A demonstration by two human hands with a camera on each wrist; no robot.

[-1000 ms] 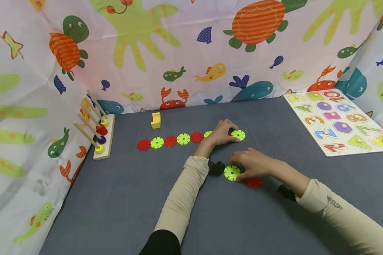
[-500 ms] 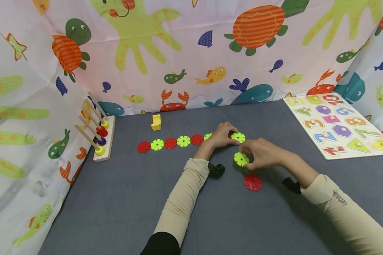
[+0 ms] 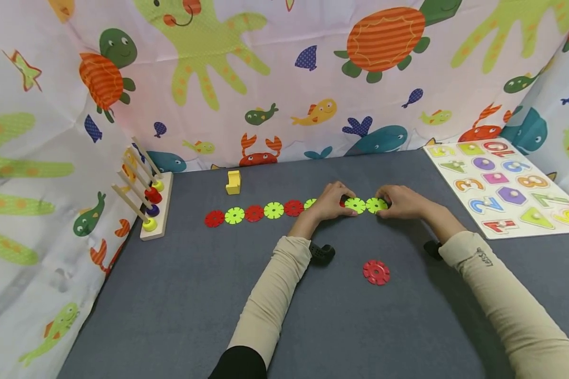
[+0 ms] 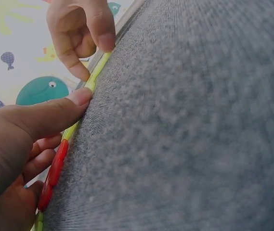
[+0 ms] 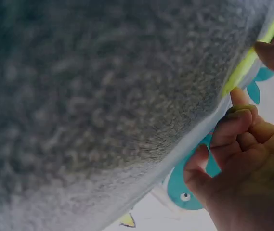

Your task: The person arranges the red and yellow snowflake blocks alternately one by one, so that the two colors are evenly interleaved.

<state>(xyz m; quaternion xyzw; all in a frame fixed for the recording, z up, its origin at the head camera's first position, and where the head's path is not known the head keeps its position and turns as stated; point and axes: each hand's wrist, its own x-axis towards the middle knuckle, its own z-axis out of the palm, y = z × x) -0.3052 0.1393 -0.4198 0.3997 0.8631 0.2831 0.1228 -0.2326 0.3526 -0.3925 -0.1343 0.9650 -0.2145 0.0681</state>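
Note:
On the dark grey cloth lies a row of notched plastic discs, red (image 3: 254,213) and yellow-green (image 3: 273,210) in turn. My left hand (image 3: 331,202) covers part of the row and pinches the yellow-green disc (image 3: 355,206) near its right end. Beside it, edge to edge, is another yellow-green disc (image 3: 375,205). My right hand (image 3: 403,202) grips that one at its right side between thumb and fingers. Seen edge-on in the left wrist view, the red disc (image 4: 55,171) stays next to the yellow-green ones under my left hand. A loose red disc (image 3: 376,272) lies nearer the front.
At the left stands a wooden peg rack (image 3: 159,221) with coloured beads. A small yellow block (image 3: 234,182) sits behind the row. The number and shape puzzle board (image 3: 512,192) lies at the right. A printed curtain (image 3: 284,79) hangs behind.
My right hand has carried a yellow-green disc up and away from beside the loose red disc, to the row's right end. My left hand keeps its place.

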